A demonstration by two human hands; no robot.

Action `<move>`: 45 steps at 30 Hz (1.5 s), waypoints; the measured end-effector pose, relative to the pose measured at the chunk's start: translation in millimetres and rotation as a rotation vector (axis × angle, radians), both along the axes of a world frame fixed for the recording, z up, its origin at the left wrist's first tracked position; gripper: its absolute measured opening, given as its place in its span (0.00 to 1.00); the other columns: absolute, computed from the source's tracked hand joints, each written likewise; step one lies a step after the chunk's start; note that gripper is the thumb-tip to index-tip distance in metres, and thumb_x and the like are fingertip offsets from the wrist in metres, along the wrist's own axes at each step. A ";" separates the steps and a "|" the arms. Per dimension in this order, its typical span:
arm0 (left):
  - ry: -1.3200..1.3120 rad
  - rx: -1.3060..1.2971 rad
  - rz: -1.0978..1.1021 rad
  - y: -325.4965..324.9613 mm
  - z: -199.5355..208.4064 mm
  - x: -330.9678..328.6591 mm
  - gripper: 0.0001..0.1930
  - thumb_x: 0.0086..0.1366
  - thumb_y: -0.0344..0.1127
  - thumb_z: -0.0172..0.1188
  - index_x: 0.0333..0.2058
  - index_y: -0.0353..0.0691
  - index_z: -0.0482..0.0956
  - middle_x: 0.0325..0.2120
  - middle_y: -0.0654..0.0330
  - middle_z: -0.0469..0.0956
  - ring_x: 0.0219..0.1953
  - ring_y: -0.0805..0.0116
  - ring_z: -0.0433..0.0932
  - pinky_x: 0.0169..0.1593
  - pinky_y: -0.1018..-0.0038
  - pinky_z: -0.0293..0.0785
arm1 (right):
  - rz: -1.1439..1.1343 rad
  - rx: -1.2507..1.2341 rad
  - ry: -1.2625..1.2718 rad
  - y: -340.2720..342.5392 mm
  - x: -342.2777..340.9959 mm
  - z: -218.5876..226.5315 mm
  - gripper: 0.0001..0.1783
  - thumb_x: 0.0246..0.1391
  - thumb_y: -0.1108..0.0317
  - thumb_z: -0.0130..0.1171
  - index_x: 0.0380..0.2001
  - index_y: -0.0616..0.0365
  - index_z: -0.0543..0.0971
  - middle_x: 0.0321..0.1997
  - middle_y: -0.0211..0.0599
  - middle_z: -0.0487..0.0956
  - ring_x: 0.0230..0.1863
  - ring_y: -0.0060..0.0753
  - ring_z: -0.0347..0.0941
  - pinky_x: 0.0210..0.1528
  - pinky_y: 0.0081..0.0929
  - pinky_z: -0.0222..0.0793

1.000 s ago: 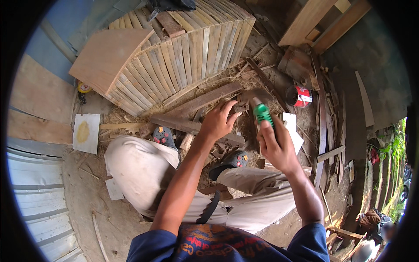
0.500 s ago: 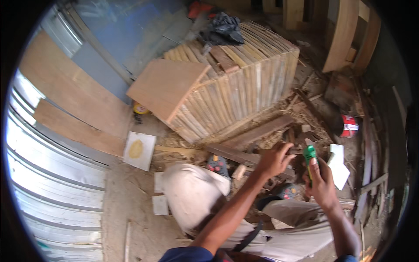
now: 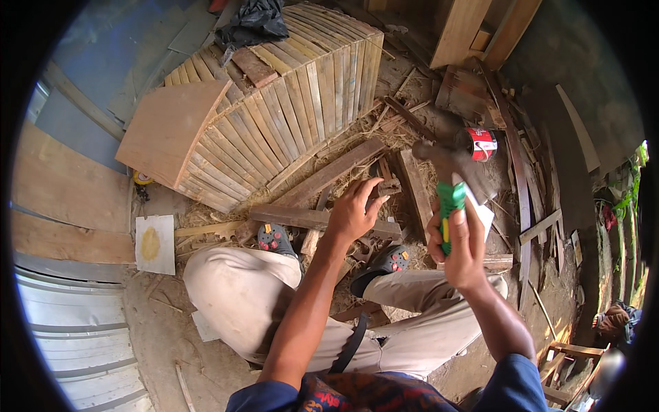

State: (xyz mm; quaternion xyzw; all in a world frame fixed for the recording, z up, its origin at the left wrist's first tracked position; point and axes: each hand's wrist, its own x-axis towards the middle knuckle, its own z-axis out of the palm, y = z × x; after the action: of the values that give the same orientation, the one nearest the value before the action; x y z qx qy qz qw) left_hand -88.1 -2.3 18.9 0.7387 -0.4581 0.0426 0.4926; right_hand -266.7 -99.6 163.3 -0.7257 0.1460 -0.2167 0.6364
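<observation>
My right hand (image 3: 458,240) is closed around the green and yellow handle of a hammer (image 3: 451,206). Its dark head is raised and smeared by motion. To the left, my left hand (image 3: 353,209) reaches over the wood scraps, thumb and forefinger bent toward each other at a small piece of wood (image 3: 390,187). They appear to pinch its end, though the contact is partly hidden. Below that hand lies a dark wooden beam (image 3: 292,215), and another beam (image 3: 416,185) stands between the two hands. My shoes are on either side of the scraps.
A large slatted wooden stack (image 3: 295,110) stands ahead, with a plywood board (image 3: 171,130) leaning on it and a black plastic bag (image 3: 254,24) on top. A red-labelled bottle (image 3: 480,144) is beyond the hammer. A white tile-like square (image 3: 155,244) lies left.
The view has swung right, so the slatted stack sits farther left. The hammer has come up, its head now large and blurred. My left hand's fingers are now at the small piece of wood.
</observation>
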 end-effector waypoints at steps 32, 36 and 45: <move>0.029 -0.031 0.065 7.6 -4.2 14.7 0.19 0.66 0.38 0.63 0.54 0.41 0.75 0.46 0.48 0.80 0.48 0.44 0.79 0.50 0.57 0.78 | 0.030 0.106 0.124 1.5 17.0 21.9 0.26 0.71 0.45 0.46 0.37 0.61 0.70 0.21 0.23 0.68 0.19 0.12 0.62 0.20 0.16 0.58; -0.017 -0.021 0.028 8.5 -4.4 14.2 0.19 0.66 0.38 0.63 0.54 0.40 0.75 0.47 0.47 0.80 0.49 0.43 0.79 0.50 0.56 0.77 | -0.011 0.209 0.500 1.4 29.6 18.4 0.26 0.73 0.46 0.43 0.45 0.63 0.70 0.21 0.27 0.65 0.12 0.14 0.56 0.14 0.17 0.52; -0.002 -0.031 0.036 6.5 -4.5 13.6 0.20 0.66 0.40 0.64 0.54 0.39 0.75 0.47 0.47 0.80 0.49 0.45 0.80 0.50 0.58 0.78 | 0.043 -0.226 0.136 -3.9 20.4 15.5 0.28 0.71 0.45 0.45 0.43 0.64 0.71 0.22 0.31 0.72 0.25 0.18 0.68 0.25 0.24 0.63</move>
State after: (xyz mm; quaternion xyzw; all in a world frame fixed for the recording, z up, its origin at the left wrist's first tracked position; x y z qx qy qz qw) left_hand -74.5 4.1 14.4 0.7390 -0.4446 0.0593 0.5027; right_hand -246.3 -103.5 178.7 -0.8089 0.1477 -0.1682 0.5436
